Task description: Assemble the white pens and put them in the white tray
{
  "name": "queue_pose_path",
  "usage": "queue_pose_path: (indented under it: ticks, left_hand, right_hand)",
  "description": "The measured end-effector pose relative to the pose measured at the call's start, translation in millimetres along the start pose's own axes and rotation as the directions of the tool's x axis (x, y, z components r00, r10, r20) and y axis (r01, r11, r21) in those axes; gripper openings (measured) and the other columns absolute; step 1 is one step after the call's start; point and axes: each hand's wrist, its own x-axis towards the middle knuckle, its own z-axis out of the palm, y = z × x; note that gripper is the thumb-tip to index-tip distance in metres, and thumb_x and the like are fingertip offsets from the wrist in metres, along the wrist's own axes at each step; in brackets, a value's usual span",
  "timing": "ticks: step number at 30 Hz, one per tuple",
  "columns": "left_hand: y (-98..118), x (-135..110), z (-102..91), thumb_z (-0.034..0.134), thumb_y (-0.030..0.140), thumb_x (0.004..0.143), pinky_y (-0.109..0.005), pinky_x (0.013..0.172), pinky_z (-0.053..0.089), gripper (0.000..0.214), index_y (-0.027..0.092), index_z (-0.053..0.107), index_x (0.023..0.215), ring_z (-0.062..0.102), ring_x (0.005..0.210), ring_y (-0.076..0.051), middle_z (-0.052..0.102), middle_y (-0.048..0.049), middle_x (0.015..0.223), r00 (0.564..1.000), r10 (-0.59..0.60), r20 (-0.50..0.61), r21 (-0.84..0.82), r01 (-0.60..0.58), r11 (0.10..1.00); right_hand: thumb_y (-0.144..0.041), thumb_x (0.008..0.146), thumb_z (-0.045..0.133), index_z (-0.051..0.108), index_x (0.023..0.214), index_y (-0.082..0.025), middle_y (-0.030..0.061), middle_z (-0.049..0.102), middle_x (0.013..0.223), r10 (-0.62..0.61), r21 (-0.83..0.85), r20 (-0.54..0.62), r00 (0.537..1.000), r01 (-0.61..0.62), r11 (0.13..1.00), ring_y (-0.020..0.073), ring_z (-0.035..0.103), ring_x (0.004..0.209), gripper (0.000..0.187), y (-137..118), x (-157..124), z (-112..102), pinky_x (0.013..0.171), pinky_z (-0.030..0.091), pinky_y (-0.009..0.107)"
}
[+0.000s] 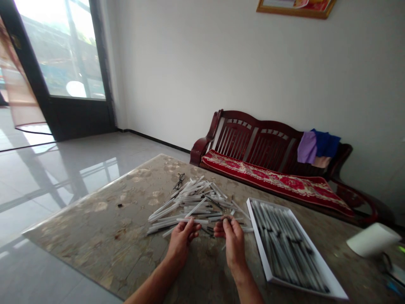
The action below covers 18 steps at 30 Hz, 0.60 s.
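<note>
My left hand (183, 237) is closed, pinching a thin white plastic tube (200, 221) between thumb and fingers. It lies nearly level and points toward my other hand. My right hand (232, 236) is also closed, thumb pressed to fingers, with something small and dark at the fingertips that is too blurred to name. A gap separates the two hands. Just beyond them spreads a loose pile of white tubes (193, 196), mixed with dark slim sticks. Right of my right hand stands a shallow white box (263, 251) holding rows of clear tubes with black parts (284, 240).
Black-framed glasses (179, 181) lie behind the pile on the stone-patterned table (133, 219). A small black piece (120, 205) is at the left. A white roll (373, 240) sits at the right edge. Beyond the table is a wooden bench (265, 139).
</note>
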Motion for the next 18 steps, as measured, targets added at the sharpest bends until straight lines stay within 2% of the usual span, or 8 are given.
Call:
queue_pose_path:
  ticks: [2,5,9,11,13,14,15,18]
  left_hand:
    - [0,-1,1.2,0.085,0.029,0.064,-0.017,0.05,0.053,0.027,0.014,0.064,0.074,0.071,0.063,-0.014,0.07,-0.0012,0.067,1.0,-0.014,0.021,0.01,0.014,1.0]
    - [-1,-2,2.4,0.085,0.028,0.064,-0.016,0.047,0.052,0.027,0.013,0.064,0.074,0.07,0.061,-0.014,0.07,-0.0019,0.066,0.996,-0.068,0.06,0.02,0.067,0.998]
    - [3,1,0.7,0.081,0.021,0.071,-0.015,0.045,0.052,0.02,0.014,0.063,0.078,0.071,0.059,-0.013,0.071,-0.0016,0.069,0.99,-0.137,0.033,-0.046,0.138,0.989]
    - [5,4,-0.9,0.077,0.018,0.075,-0.014,0.046,0.052,0.016,0.016,0.062,0.079,0.071,0.06,-0.012,0.072,-0.0008,0.072,0.989,-0.146,-0.003,-0.104,0.144,0.984]
    - [7,5,-2.0,0.074,0.017,0.078,-0.014,0.046,0.053,0.013,0.017,0.061,0.08,0.072,0.061,-0.011,0.072,0.0001,0.073,0.988,-0.152,-0.028,-0.143,0.146,0.979]
    - [8,6,-2.2,0.073,0.017,0.079,-0.013,0.046,0.052,0.013,0.017,0.06,0.08,0.072,0.06,-0.011,0.072,0.0006,0.072,0.987,-0.156,-0.036,-0.154,0.149,0.977]
    - [8,7,-2.3,0.073,0.016,0.079,-0.013,0.046,0.052,0.013,0.017,0.06,0.08,0.072,0.06,-0.011,0.071,0.0011,0.072,0.986,-0.16,-0.039,-0.164,0.151,0.975]
    - [6,8,-2.0,0.072,0.014,0.08,-0.014,0.047,0.053,0.013,0.017,0.061,0.085,0.071,0.058,-0.01,0.07,0.0019,0.07,0.983,-0.177,-0.039,-0.19,0.167,0.968]
  right_hand:
    - [-0.06,0.076,0.062,0.06,0.089,-0.019,0.0034,0.071,0.074,-0.003,-0.016,0.009,1.0,0.003,1.0,0.0197,0.068,0.065,0.043,4,-3,2,0.057,0.056,0.03]
    - [-0.054,0.077,0.062,0.063,0.091,-0.018,0.0037,0.07,0.074,-0.043,-0.08,0.083,0.996,0.05,0.996,0.0192,0.066,0.065,0.038,13,-8,4,0.05,0.053,0.026]
    - [-0.036,0.083,0.055,0.062,0.112,-0.018,0.0049,0.071,0.088,-0.106,-0.291,0.195,0.975,0.161,0.943,0.0184,0.066,0.07,0.035,21,7,-3,0.05,0.051,0.025]
    - [-0.027,0.085,0.047,0.062,0.116,-0.018,0.0066,0.071,0.099,-0.133,-0.527,0.22,0.966,0.233,0.817,0.0186,0.068,0.078,0.035,20,28,-7,0.058,0.053,0.026]
    - [-0.021,0.086,0.045,0.066,0.11,-0.018,0.007,0.072,0.103,-0.153,-0.754,0.25,0.956,0.291,0.589,0.0185,0.068,0.089,0.032,18,55,-7,0.072,0.053,0.027]
    - [-0.019,0.086,0.047,0.069,0.105,-0.018,0.007,0.072,0.103,-0.152,-0.802,0.263,0.953,0.304,0.514,0.0187,0.067,0.094,0.029,18,67,-4,0.079,0.052,0.028]
    - [-0.018,0.086,0.049,0.07,0.101,-0.019,0.0071,0.072,0.103,-0.147,-0.833,0.277,0.95,0.314,0.457,0.0189,0.066,0.098,0.026,18,78,-1,0.084,0.05,0.028]
    - [-0.018,0.085,0.055,0.073,0.091,-0.019,0.0086,0.072,0.101,-0.11,-0.867,0.31,0.944,0.328,0.375,0.0208,0.066,0.098,0.019,20,102,15,0.085,0.047,0.029]
